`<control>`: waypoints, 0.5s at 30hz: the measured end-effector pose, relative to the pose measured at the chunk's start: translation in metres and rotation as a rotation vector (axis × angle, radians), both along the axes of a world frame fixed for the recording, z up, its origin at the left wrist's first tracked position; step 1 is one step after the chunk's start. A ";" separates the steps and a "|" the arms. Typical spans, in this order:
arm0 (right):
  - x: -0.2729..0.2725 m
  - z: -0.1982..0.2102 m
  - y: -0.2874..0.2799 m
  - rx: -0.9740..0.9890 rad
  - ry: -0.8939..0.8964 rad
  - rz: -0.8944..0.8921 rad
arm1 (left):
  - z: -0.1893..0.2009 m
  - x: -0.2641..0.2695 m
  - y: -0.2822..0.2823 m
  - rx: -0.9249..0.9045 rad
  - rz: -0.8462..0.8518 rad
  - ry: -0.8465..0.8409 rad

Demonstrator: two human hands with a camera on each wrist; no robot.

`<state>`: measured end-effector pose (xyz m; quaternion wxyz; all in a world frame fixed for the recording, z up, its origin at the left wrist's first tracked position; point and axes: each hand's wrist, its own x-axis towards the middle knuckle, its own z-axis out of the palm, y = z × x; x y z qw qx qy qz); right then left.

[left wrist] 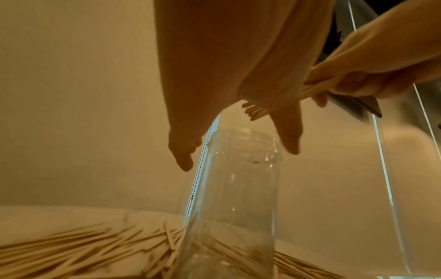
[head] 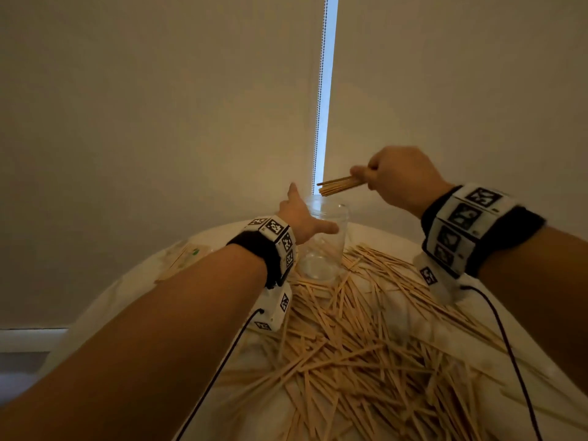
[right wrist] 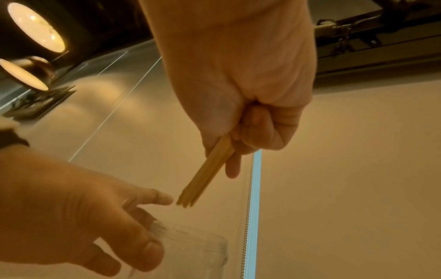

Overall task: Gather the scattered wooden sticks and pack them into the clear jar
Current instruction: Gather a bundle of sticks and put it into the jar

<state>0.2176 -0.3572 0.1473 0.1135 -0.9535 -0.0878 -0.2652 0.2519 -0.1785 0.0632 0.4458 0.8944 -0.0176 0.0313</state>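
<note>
The clear jar (head: 324,249) stands upright and empty on the white table, among the sticks. My left hand (head: 304,215) is open, with thumb and fingers spread on either side of the jar's upper part; the left wrist view shows gaps between the fingertips (left wrist: 183,162) and the jar (left wrist: 233,207). My right hand (head: 366,177) grips a bundle of wooden sticks (head: 339,186), raised just above and right of the jar mouth. The bundle's free ends (right wrist: 188,200) slant down-left toward the mouth. Many loose sticks (head: 366,329) lie in a heap in front of the jar.
The round white table (head: 127,297) carries a flat packet (head: 184,256) at its left edge. A closed blind with a bead cord (head: 319,90) hangs right behind the jar. Cables run from both wrist cameras over the stick heap.
</note>
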 end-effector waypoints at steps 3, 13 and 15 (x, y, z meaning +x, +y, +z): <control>0.046 -0.005 0.015 -0.169 0.095 -0.032 | -0.013 0.026 -0.011 -0.035 -0.083 -0.013; 0.085 -0.032 0.053 -0.514 0.359 0.070 | -0.039 0.029 -0.009 -0.217 -0.077 -0.160; 0.080 -0.032 0.052 -0.479 0.396 0.108 | -0.041 0.027 -0.010 -0.234 -0.073 -0.146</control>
